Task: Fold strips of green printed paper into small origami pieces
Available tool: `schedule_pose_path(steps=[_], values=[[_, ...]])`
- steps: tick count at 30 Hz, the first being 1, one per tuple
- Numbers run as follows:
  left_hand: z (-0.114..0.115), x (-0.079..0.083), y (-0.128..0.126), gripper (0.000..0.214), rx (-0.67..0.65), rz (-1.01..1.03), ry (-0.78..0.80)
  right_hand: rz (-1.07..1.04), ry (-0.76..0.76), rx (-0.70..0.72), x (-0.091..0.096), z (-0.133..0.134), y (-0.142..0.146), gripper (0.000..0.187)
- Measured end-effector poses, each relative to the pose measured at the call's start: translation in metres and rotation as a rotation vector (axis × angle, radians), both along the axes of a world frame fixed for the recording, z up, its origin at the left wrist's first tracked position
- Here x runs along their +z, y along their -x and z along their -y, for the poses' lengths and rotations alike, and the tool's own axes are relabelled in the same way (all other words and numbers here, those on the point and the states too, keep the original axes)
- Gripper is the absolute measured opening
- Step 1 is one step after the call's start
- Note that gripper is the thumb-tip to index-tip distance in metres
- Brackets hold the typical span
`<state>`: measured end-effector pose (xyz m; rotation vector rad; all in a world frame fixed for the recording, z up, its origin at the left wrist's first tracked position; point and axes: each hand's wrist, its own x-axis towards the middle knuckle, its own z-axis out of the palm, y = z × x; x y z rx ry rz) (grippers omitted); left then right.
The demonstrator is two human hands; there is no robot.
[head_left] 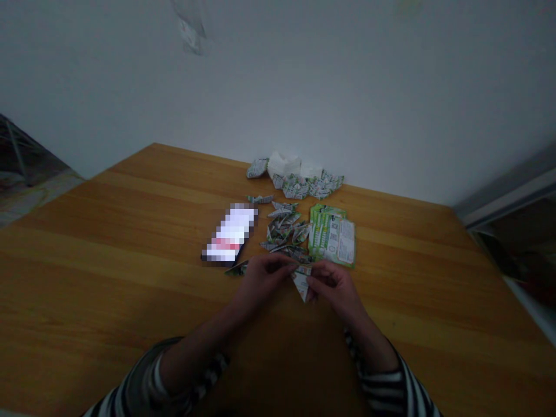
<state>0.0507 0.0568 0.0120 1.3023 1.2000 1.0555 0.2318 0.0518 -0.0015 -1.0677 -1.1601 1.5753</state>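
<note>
Left hand (260,281) and right hand (336,288) both pinch a part-folded printed paper piece (302,285) between the fingertips, over the wooden table (130,243). Folded paper pieces (282,229) lie just ahead, beside a stack of green wrappers (332,236). Folding is in hand; another crease seems called for.

Your desk (130,243) is smooth, satin-varnished wood; the folded wrappers (280,230) are thin printed paper; your sleeves (382,385) are matt striped cloth.
</note>
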Motion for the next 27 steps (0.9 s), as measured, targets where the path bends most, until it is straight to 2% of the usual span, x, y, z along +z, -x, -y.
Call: schedule_pose_path(steps=[4,8,10,13,16,19,21,24,27], values=[[-0.003,0.003,0.002,0.025,-0.065,0.013,0.012,0.030,-0.042,-0.077,-0.001,0.000,-0.002,0.017],[-0.004,0.007,0.003,0.053,-0.170,0.051,0.183,0.069,-0.122,-0.067,-0.004,0.000,-0.003,0.006],[-0.004,0.007,0.003,0.053,-0.212,0.033,0.245,0.102,-0.166,-0.047,-0.007,0.000,-0.004,0.005],[-0.003,0.005,0.004,0.042,-0.257,-0.022,0.257,0.163,-0.219,-0.040,-0.009,0.000,-0.004,0.006],[-0.001,0.003,0.004,0.036,-0.214,-0.108,0.174,0.192,-0.235,-0.012,-0.007,0.001,-0.002,0.012],[0.002,0.004,0.002,0.033,-0.109,-0.286,-0.014,0.151,-0.184,-0.010,-0.003,0.003,0.004,0.019],[0.003,0.005,0.001,0.032,-0.088,-0.382,-0.114,0.106,-0.130,-0.049,-0.002,0.004,0.008,0.020],[0.004,0.007,-0.001,0.033,-0.153,-0.433,-0.150,0.019,-0.068,-0.102,-0.003,0.004,0.012,0.025],[0.007,0.009,-0.001,0.022,-0.292,-0.401,-0.236,-0.084,0.031,-0.109,-0.004,0.004,0.010,0.027]])
